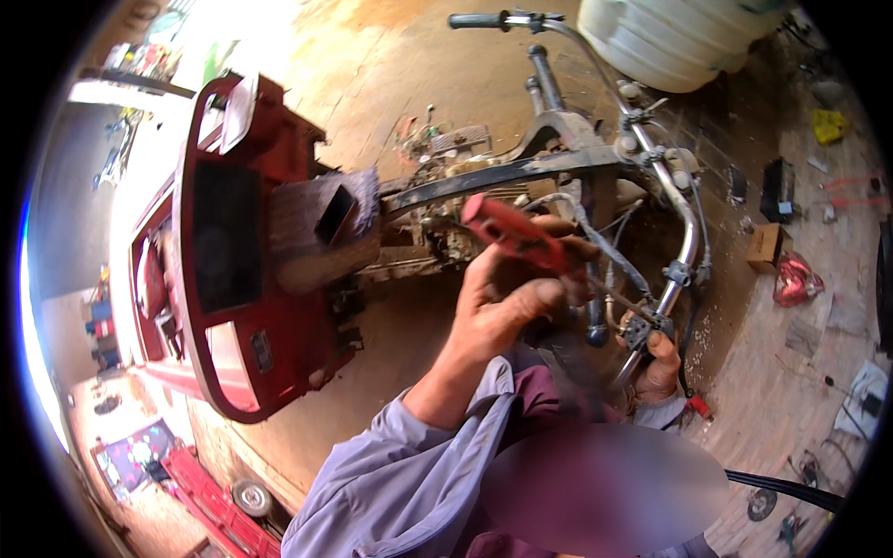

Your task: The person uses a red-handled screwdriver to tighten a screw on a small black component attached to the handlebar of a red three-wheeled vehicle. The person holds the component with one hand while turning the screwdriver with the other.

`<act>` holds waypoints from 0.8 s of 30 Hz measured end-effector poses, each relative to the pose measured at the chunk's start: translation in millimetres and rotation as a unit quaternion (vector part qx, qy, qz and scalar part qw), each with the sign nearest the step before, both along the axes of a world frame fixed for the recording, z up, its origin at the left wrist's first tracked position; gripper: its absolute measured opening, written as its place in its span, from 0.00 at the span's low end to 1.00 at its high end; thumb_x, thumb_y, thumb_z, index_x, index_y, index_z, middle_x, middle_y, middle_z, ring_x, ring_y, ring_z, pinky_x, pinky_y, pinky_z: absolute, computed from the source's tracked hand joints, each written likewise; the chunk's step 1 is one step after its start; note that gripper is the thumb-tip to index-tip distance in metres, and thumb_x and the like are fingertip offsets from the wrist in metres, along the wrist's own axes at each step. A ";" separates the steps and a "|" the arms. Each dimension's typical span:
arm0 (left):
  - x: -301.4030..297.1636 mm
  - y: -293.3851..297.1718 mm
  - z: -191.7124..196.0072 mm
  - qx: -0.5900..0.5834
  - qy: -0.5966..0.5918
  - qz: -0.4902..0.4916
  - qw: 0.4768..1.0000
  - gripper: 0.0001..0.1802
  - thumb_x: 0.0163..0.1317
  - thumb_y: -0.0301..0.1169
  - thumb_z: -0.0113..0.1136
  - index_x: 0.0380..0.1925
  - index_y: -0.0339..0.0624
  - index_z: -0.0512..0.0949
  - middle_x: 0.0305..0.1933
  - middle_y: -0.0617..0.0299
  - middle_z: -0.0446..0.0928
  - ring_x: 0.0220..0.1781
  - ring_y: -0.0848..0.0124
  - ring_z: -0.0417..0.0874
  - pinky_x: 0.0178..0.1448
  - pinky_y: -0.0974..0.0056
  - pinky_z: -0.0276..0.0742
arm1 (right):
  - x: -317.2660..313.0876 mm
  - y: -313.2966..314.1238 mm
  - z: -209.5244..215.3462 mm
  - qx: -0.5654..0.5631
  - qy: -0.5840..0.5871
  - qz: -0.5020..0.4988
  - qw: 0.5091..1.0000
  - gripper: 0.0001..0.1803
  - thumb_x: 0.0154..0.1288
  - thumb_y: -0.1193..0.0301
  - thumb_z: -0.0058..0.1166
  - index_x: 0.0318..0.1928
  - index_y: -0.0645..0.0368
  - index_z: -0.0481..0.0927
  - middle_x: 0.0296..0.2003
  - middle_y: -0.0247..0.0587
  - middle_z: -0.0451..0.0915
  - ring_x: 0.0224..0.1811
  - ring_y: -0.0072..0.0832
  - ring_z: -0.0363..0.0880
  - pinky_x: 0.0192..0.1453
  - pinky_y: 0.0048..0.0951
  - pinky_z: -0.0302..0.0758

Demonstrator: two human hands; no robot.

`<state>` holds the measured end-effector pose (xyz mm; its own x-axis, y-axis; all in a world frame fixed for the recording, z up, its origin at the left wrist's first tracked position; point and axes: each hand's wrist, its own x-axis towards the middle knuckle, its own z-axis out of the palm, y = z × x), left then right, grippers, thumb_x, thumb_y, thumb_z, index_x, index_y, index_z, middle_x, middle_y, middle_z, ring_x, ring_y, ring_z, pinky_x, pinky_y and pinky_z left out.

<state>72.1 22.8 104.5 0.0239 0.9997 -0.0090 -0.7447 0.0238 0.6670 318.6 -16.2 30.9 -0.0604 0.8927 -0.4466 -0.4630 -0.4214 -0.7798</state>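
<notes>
My left hand (507, 307) is closed around the red handle of a screwdriver (498, 226). The shaft slants down to the right, its tip at or near a dark switch housing (642, 330) on the lower part of a chrome handlebar (690, 223). Gripping that housing and the bar from the right is my right hand (659, 367), its thumb in view and its other fingers partly hidden. Cables run from the bar to a stripped motorcycle frame (521, 172) beyond my hands.
To the left stands a red vehicle cab (186, 279), with a phone (336, 216) on a cloth-covered seat (293, 214). A big white tank (679, 42) is at the far right. Along the right floor lie a cardboard box (768, 245), a red shiny bag (797, 279) and loose parts.
</notes>
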 end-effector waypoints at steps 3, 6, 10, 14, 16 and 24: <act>-8.5 -1.0 -11.0 0.021 0.064 -0.017 0.998 0.25 0.54 0.27 0.69 0.50 0.29 0.73 0.48 0.47 0.80 0.45 0.65 0.83 0.49 0.63 0.79 | -1.8 -1.6 5.8 0.000 0.009 -0.004 1.000 0.30 0.47 0.64 0.61 0.50 0.68 0.73 0.41 0.45 0.80 0.40 0.34 0.81 0.49 0.32 0.79; -3.9 4.1 -8.5 0.063 0.162 0.067 0.983 0.20 0.52 0.24 0.70 0.41 0.33 0.70 0.40 0.45 0.79 0.36 0.63 0.83 0.40 0.62 0.81 | 3.7 -5.5 -7.0 -0.038 0.018 -0.031 0.999 0.28 0.46 0.69 0.62 0.51 0.62 0.72 0.40 0.43 0.80 0.40 0.34 0.81 0.47 0.33 0.79; 8.7 13.1 -5.9 -0.024 0.213 0.163 0.963 0.16 0.51 0.19 0.65 0.26 0.41 0.63 0.29 0.61 0.74 0.25 0.78 0.72 0.26 0.74 0.68 | -9.5 5.2 9.6 -0.024 -0.002 -0.002 1.000 0.21 0.48 0.66 0.63 0.43 0.60 0.77 0.30 0.28 0.77 0.31 0.17 0.74 0.36 0.22 0.72; 16.7 20.7 -6.3 -0.051 0.238 0.167 0.955 0.13 0.53 0.21 0.64 0.31 0.38 0.67 0.30 0.60 0.74 0.22 0.79 0.71 0.23 0.74 0.68 | -3.8 2.7 4.5 -0.004 0.019 0.001 1.000 0.19 0.49 0.67 0.63 0.42 0.59 0.77 0.29 0.26 0.76 0.30 0.16 0.72 0.36 0.21 0.70; 24.0 21.5 5.4 -0.070 0.244 0.194 0.948 0.18 0.54 0.22 0.65 0.43 0.34 0.69 0.31 0.59 0.74 0.20 0.79 0.71 0.22 0.75 0.68 | -5.5 2.9 6.4 0.013 -0.022 -0.005 1.000 0.17 0.51 0.68 0.63 0.41 0.59 0.77 0.29 0.25 0.75 0.30 0.15 0.71 0.36 0.20 0.69; 10.4 10.4 -6.2 0.024 0.038 0.049 0.998 0.28 0.57 0.26 0.66 0.56 0.31 0.65 0.42 0.45 0.79 0.21 0.72 0.76 0.26 0.70 0.75 | -7.4 3.9 14.1 -0.003 -0.008 -0.012 1.000 0.20 0.50 0.68 0.63 0.44 0.61 0.76 0.32 0.29 0.78 0.33 0.18 0.75 0.41 0.22 0.73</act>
<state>82.6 33.2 98.3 -0.0731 0.9965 0.0410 -0.6883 -0.0801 0.7209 311.3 -12.2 45.0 -0.0315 0.8912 -0.4524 -0.4610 -0.4146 -0.7846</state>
